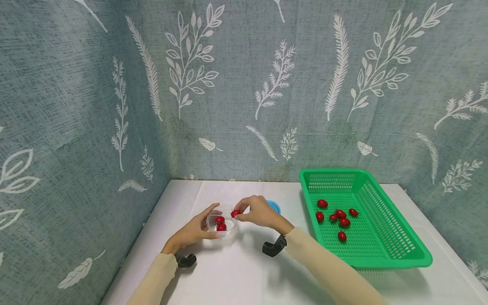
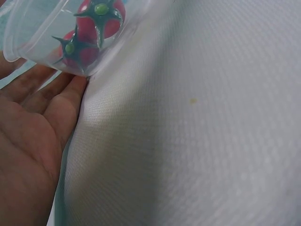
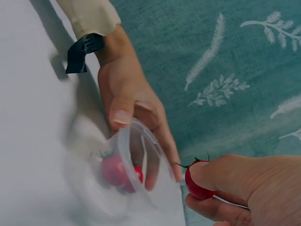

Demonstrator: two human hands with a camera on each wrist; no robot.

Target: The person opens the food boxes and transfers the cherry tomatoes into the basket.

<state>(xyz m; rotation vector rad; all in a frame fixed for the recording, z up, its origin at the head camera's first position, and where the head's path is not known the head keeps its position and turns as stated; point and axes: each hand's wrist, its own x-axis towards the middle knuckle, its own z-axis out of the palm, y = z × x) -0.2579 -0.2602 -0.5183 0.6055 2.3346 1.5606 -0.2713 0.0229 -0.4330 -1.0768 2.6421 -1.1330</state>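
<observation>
In the head view my left hand point(image 1: 192, 231) holds a clear round plastic container point(image 1: 231, 225) on the table, thumb on the near side and fingers round the far side. Two red cherry tomatoes point(image 1: 221, 227) with green calyxes lie inside it. The left wrist view shows the fingers against the wall of the container point(image 2: 42, 35). My right hand point(image 1: 259, 212) pinches another cherry tomato point(image 3: 196, 181) between thumb and fingers, right by the container's rim.
To the right stands a green perforated basket point(image 1: 333, 170) with several cherry tomatoes point(image 1: 345, 222) on its bottom. A round blue object point(image 1: 274, 206) lies behind my right hand, partly hidden. Patterned grey-green cloth point(image 1: 236, 84) walls the white table point(image 1: 236, 275) at back and left.
</observation>
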